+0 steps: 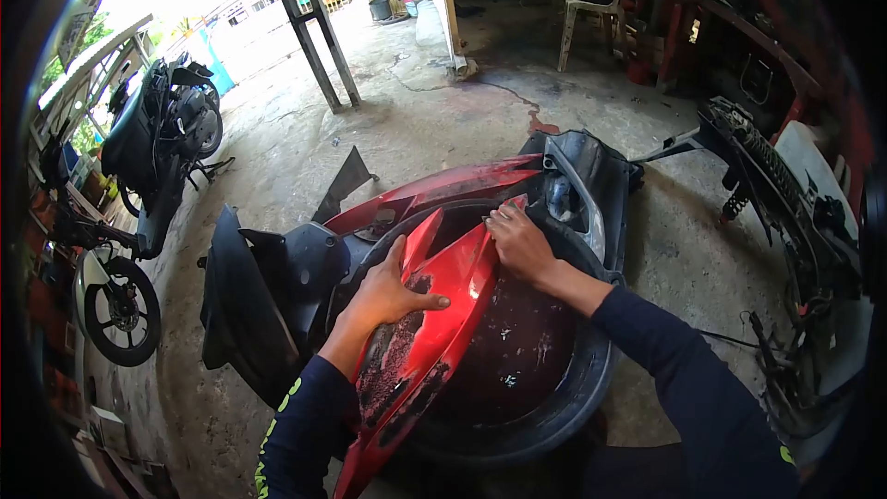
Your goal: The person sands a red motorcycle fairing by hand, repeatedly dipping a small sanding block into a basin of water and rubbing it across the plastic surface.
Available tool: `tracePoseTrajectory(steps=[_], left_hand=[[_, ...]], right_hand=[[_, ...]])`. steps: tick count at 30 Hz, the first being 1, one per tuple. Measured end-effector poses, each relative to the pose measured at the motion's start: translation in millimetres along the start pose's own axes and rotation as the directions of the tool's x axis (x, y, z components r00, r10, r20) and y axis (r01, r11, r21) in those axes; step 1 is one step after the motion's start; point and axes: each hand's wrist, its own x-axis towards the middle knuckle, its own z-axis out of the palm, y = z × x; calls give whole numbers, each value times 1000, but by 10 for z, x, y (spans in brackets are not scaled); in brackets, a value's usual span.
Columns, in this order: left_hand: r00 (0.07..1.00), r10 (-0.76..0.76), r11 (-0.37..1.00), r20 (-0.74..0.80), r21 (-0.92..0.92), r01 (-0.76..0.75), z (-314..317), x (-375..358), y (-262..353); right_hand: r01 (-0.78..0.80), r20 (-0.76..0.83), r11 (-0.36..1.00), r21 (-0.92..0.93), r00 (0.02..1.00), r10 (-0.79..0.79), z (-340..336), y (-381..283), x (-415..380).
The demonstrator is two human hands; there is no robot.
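Note:
A glossy red motorcycle fairing panel (457, 286) with dark, rough worn patches is held tilted across a round black basin (591, 388). My left hand (383, 291) is closed on the panel's left side, its thumb lying over the surface. Near the pointed upper end, my right hand (522, 245) has its fingers bent against the panel; whether something small sits under them is hidden. Dark reddish liquid (508, 360) with bits of foam fills the basin below. Behind the basin lies a second red panel (416, 192).
Black plastic body parts (249, 286) stand left of the basin, with another dark part (601, 166) behind it. A motorcycle (157, 148) is parked at far left. On the right are a stripped motorcycle frame (748, 166) and a plastic chair (591, 14). A metal post (314, 28) rises behind.

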Motion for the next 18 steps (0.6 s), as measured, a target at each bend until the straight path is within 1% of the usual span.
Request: tracePoseTrajectory(steps=[1, 2, 3, 4, 6, 8, 10, 12, 13, 14, 16, 17, 18], left_hand=[[999, -37, 999, 22, -19, 38, -20, 31, 38], [999, -30, 999, 20, -15, 31, -18, 59, 23], [999, -27, 999, 21, -32, 27, 3, 63, -38], [999, -26, 998, 19, -50, 27, 11, 47, -60], [1000, -4, 999, 3, -51, 4, 16, 17, -56], [999, 29, 1000, -30, -10, -30, 24, 12, -20], [1000, 12, 999, -18, -38, -12, 7, 32, -4], [999, -23, 997, 27, -71, 25, -5, 59, -51], [998, -55, 997, 23, -50, 56, 7, 52, -67], [998, -59, 997, 28, -49, 60, 12, 35, -66], [1000, 10, 1000, -27, -4, -10, 16, 12, -14], [1000, 10, 1000, -20, -5, -10, 11, 14, -1], [1000, -17, 999, 6, -37, 18, 0, 29, 16]], right_hand=[[5, 31, 1000, 22, 999, -6, 1, -72, -36], [10, 59, 999, 47, 998, -13, 15, -210, -109], [75, -21, 991, 113, 997, -73, -37, -428, -223], [76, -50, 983, 170, 996, -68, -138, -630, -315], [100, -85, 984, 148, 992, -88, -92, -426, -280], [6, -12, 1000, 2, 1000, -6, -44, -30, -74], [-60, 5, 996, 65, 998, 60, -96, -74, -11], [90, -72, 980, 180, 994, -78, -180, -526, -217], [127, -92, 973, 193, 990, -111, -242, -721, -323], [123, -89, 973, 197, 990, -108, -199, -654, -314], [36, -37, 992, 118, 999, -32, -67, -270, -180], [-23, -53, 999, 27, 998, 25, -34, -92, -69], [-26, -49, 999, 25, 998, 27, -78, -141, -104]])
